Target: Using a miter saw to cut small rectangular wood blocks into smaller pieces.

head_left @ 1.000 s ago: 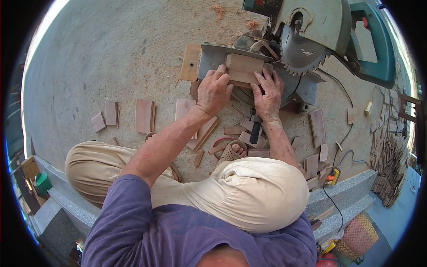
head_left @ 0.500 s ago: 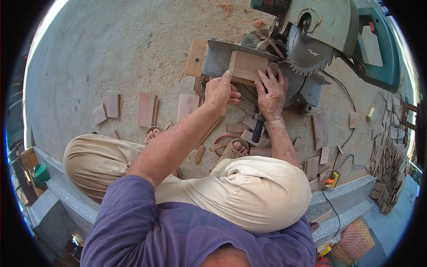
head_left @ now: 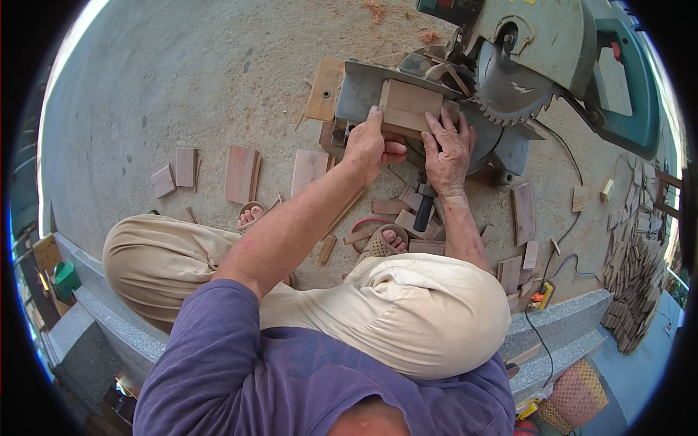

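Note:
A rectangular wooden block [head_left: 411,105] lies against the metal fence of a mitre saw [head_left: 534,43]. My left hand [head_left: 372,147] has its thumb at the block's near left corner, with the other fingers curled below its front edge. From the right, my right hand [head_left: 448,151] grips the block, fingers over its top and thumb at the near side. A smaller wood piece shows by those fingertips. To the right of my hands, the toothed saw blade [head_left: 512,87] is raised above the saw table. The undersides of both hands' fingers are hidden.
Wood blocks [head_left: 242,174] stand in a loose row on the concrete at left. Offcuts [head_left: 418,225] lie near my sandalled foot, below the black saw handle [head_left: 424,211]. A power cord [head_left: 563,145] runs along the right. Farther right is a large pile of wood strips [head_left: 632,291].
The view has shifted slightly. My left hand's thumb has slid a little up along the block's left corner, and its fingers have curled more. The right hand keeps its grip; the blade stays raised.

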### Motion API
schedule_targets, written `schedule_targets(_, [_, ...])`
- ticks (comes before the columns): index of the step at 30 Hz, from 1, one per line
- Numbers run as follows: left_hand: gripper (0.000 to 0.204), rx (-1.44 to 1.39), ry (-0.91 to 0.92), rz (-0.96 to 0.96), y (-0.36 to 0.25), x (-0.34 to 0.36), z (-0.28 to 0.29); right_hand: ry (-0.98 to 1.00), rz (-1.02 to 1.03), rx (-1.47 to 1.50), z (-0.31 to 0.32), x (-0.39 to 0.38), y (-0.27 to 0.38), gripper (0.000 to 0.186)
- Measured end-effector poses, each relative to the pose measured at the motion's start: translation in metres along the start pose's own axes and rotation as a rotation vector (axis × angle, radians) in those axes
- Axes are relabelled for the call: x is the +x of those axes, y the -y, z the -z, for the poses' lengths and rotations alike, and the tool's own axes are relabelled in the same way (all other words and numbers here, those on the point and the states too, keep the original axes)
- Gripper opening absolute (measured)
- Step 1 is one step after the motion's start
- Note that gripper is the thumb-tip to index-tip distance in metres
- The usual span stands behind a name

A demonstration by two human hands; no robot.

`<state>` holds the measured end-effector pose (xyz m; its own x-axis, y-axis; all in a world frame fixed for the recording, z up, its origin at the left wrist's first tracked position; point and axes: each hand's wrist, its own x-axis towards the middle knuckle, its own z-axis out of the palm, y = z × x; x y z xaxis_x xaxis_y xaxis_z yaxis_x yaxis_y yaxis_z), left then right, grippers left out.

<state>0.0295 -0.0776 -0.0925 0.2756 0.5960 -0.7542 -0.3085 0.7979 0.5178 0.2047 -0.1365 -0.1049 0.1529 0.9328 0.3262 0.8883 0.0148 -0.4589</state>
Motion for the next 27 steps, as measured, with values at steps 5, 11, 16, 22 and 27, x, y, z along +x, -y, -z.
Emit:
schedule_targets(5, [0.054, 0.072, 0.042, -0.041, 0.003, 0.005, 0.004, -0.012, 0.006, -0.018, -0.001, 0.002, 0.003, 0.038])
schedule_targets(11, [0.053, 0.003, -0.091, -0.016, 0.006, 0.007, -0.008, -0.005, -0.008, -0.011, -0.003, -0.001, 0.0, 0.039])
schedule_targets(16, [0.046, 0.129, -0.102, -0.127, 0.014, 0.013, -0.011, -0.007, 0.013, -0.048, 0.004, 0.003, 0.004, 0.038])
schedule_targets(22, [0.05, 0.147, -0.123, -0.199, 0.019, 0.014, -0.011, -0.471, -0.49, 0.598, 0.062, 0.009, -0.019, 0.028])
schedule_targets(27, [0.051, 0.295, -0.147, -0.187, 0.019, 0.01, -0.017, -0.712, -0.447, 0.849, 0.228, 0.115, -0.027, 0.037])
